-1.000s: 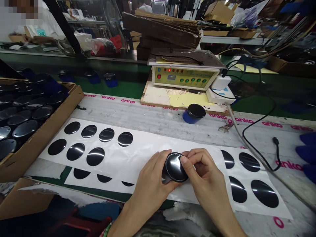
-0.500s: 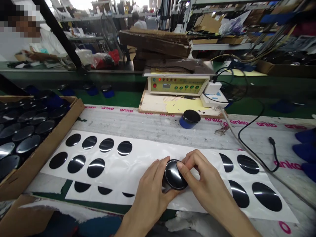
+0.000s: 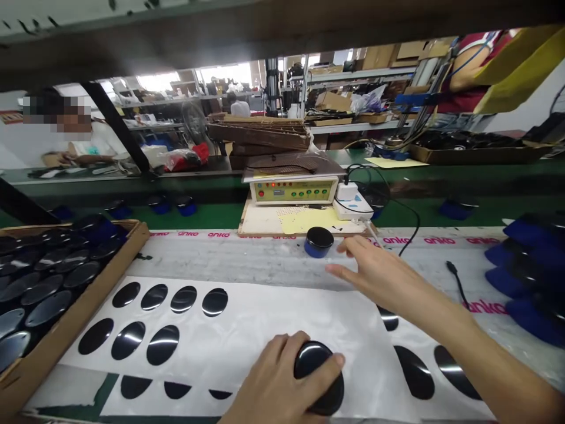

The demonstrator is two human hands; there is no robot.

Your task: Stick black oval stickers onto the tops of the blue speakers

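My left hand (image 3: 282,383) is wrapped round a round black-topped cap (image 3: 312,358), thumb across its glossy top, low over the white sticker sheet (image 3: 247,347). My right hand (image 3: 366,265) reaches forward with fingers apart and holds nothing. Just left of its fingertips stands a blue cap with a black top (image 3: 319,240), not touched. Glossy black round stickers (image 3: 215,302) lie in rows on the sheet's left part. A second sheet with larger-looking black ovals (image 3: 415,371) lies under my right forearm, partly hidden.
At left, a cardboard box (image 3: 128,253) holds many black-topped caps. Blue caps (image 3: 525,282) are stacked at the right edge. Behind the bench are a control unit (image 3: 293,191), a power strip (image 3: 353,206) and a loose cable (image 3: 457,280). A co-worker (image 3: 97,141) sits across at left.
My right hand has let go of the black-topped cap and moved forward toward the blue one. My left hand keeps its cap, thumb now over the top. The camera view has tilted up.
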